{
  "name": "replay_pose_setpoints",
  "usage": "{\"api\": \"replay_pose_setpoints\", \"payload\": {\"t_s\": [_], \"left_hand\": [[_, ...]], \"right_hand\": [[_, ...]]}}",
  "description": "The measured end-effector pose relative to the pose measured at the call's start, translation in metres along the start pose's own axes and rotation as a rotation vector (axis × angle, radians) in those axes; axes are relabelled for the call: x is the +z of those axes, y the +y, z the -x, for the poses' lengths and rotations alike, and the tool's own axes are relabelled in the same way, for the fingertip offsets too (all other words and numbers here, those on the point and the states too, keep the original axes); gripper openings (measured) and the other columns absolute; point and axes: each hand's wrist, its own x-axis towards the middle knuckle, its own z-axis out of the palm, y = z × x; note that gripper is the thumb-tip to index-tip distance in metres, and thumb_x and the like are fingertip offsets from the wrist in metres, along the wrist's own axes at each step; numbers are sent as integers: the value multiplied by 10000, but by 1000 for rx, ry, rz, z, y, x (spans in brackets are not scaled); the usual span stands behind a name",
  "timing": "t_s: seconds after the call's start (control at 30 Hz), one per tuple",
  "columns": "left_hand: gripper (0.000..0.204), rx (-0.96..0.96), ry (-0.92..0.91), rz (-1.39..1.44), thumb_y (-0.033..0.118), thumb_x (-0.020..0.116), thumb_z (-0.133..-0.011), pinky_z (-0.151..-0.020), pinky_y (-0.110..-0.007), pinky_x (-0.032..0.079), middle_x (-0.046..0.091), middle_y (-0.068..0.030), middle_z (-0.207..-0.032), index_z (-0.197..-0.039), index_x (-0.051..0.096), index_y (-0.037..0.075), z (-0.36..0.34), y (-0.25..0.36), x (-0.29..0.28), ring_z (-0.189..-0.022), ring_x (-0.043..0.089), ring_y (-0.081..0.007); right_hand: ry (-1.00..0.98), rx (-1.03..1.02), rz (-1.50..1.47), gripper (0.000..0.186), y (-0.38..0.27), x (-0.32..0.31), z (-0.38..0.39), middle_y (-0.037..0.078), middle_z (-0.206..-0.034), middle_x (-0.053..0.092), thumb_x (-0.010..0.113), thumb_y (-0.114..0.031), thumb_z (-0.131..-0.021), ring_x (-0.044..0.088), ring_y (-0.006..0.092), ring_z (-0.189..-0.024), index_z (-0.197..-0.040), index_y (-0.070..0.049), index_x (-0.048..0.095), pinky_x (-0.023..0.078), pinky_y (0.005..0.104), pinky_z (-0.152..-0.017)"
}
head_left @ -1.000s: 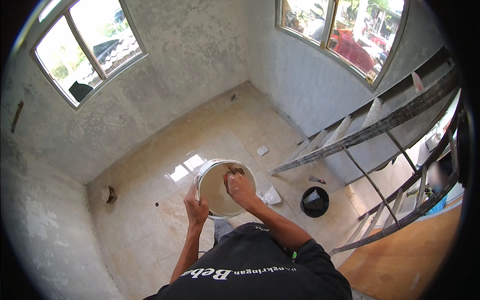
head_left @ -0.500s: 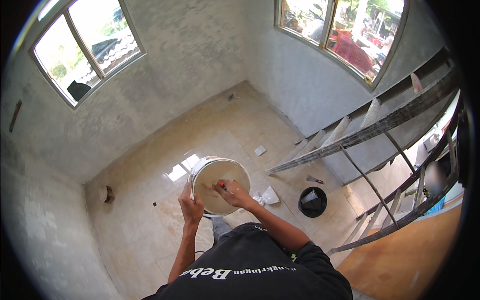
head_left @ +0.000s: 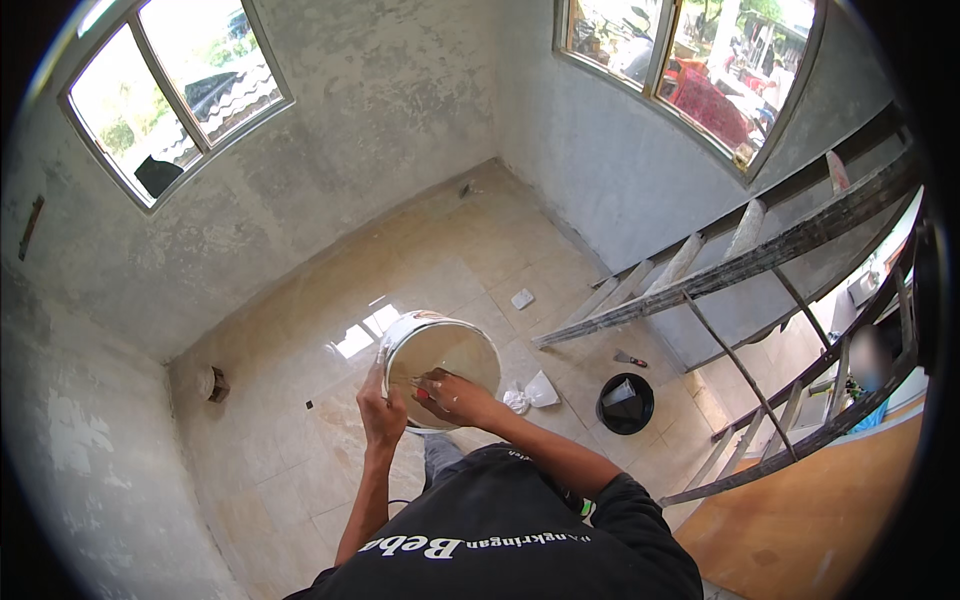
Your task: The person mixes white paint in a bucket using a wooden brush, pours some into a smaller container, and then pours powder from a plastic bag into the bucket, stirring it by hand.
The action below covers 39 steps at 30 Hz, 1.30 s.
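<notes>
A white bucket (head_left: pixel 408 329) is tilted in front of me, with a smooth beige mix inside. My left hand (head_left: pixel 382 408) grips its left side, fingers along the outer wall and thumb near the rim. Down inside the bucket's mouth, my right hand (head_left: pixel 455 399) is closed around a red-handled tool (head_left: pixel 423 393). Only a bit of the handle shows, and its working end is hidden by the hand and the mix.
On the tiled floor lie a knotted white plastic bag (head_left: pixel 530 393), a scraper (head_left: pixel 629 359), a black basin (head_left: pixel 627 417) holding a clear cup, and a white piece (head_left: pixel 522 299). A wooden ladder (head_left: pixel 700 276) leans at right; beyond it is another person (head_left: pixel 870 358).
My right hand has moved left and slightly down inside the bucket with the red-handled tool. The left hand and the bucket stay nearly where they were.
</notes>
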Motion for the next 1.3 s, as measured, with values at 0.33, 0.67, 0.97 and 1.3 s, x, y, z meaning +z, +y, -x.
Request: {"api": "replay_pose_setpoints", "payload": {"t_s": [0.33,0.67,0.97,1.3], "left_hand": [[423,33,40,-58,-21,460,-772,-924,-415,444,586,-284,-1132,-1183,540,-82,4,-5,-7,-1061,570,-424],[469,-2,-8,-56,-30,434,-767,-974,-386,415,574,-278,-1187,-1225,516,-88,11,1,0,-1133,552,-396],[445,-89,-27,-45,-16,465,-773,-937,-392,440,578,-291,-1155,-1208,524,-84,9,-14,-16,-1102,562,-404],[452,-124,-117,-41,-44,505,-765,-987,-351,410,579,-255,-1195,-1215,531,-69,4,-7,-20,-1162,548,-347]], "right_hand": [[114,127,166,275,-7,-36,-1,235,-840,631,493,-204,-909,603,410,-789,-902,43,614,483,460,-761],[-26,227,180,338,5,8,8,241,-744,622,473,-220,-904,610,402,-689,-750,39,627,492,480,-692],[115,226,-106,342,-35,-39,-16,251,-751,620,513,-272,-899,598,426,-719,-798,38,619,460,494,-668],[55,186,68,269,-21,-9,-15,255,-814,626,549,-221,-878,594,413,-785,-825,33,621,459,478,-716]]}}
